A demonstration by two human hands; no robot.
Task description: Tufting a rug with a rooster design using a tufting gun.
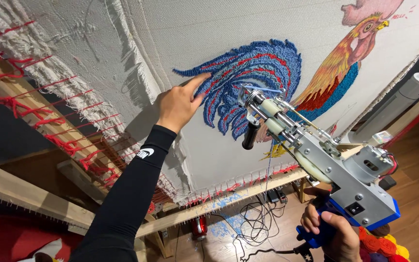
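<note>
Just beyond the open left hand (pixel 179 104), fingertips touch blue-and-red tufted rooster tail (pixel 253 77) on white stretched cloth (pixel 180 34); right hand (pixel 328 228) grips blue-handled metal tufting gun (pixel 316 155), barrel between.

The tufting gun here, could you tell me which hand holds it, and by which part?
The right hand grips the tufting gun by its blue rear handle. The left hand holds nothing, only touching the blue tufted tail.

Long black fitted sleeve (pixel 127 194), small white logo, bare hands (pixel 180 104)
</note>
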